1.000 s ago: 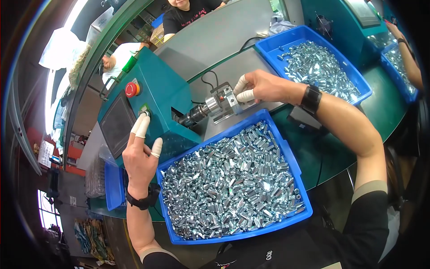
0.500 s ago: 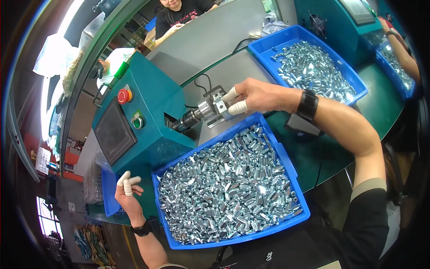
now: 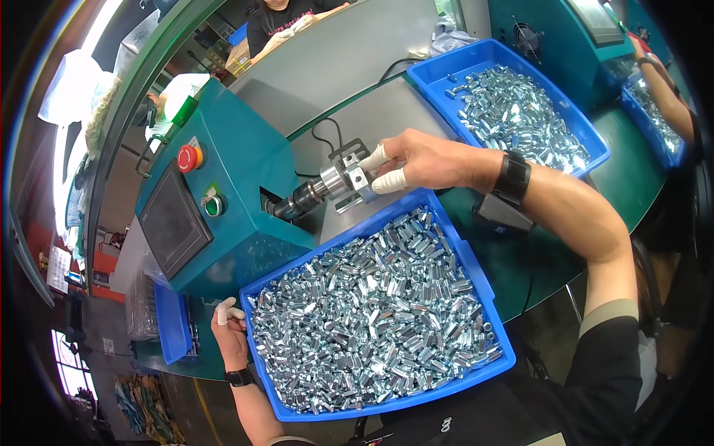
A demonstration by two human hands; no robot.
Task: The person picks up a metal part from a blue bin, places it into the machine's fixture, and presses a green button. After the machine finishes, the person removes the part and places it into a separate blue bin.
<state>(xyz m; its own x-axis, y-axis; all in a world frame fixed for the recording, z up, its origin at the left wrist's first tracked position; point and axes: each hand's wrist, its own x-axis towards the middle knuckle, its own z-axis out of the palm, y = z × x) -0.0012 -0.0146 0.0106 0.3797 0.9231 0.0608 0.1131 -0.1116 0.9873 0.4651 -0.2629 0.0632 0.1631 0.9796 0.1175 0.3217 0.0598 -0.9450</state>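
My right hand (image 3: pixel 439 161), with white finger cots on thumb and forefinger, reaches to the silver metal fixture block (image 3: pixel 360 179). Its thumb and forefinger close on the block's right end; any small part between them is hidden. The block lines up with a dark spindle (image 3: pixel 299 201) that comes out of a teal machine (image 3: pixel 245 149). By the left rim of a large blue tray (image 3: pixel 487 290) is my left hand (image 3: pixel 231 338), its capped fingers curled in. What they hold, if anything, does not show. Heaped in that tray are shiny hexagonal metal sleeves (image 3: pixel 372 312).
A second blue tray (image 3: pixel 439 70) with more metal sleeves stands at the back right. The machine carries a red stop button (image 3: pixel 189 157), a green button (image 3: pixel 213 205) and a dark screen (image 3: pixel 175 223). A narrow blue tray (image 3: pixel 172 323) is at left. Other people sit beyond the partition (image 3: pixel 327 82) and at right.
My left hand has moved right and slightly down to the large tray's rim, and its fingers have curled in. My right hand stays at the fixture block. The view has shifted slightly.
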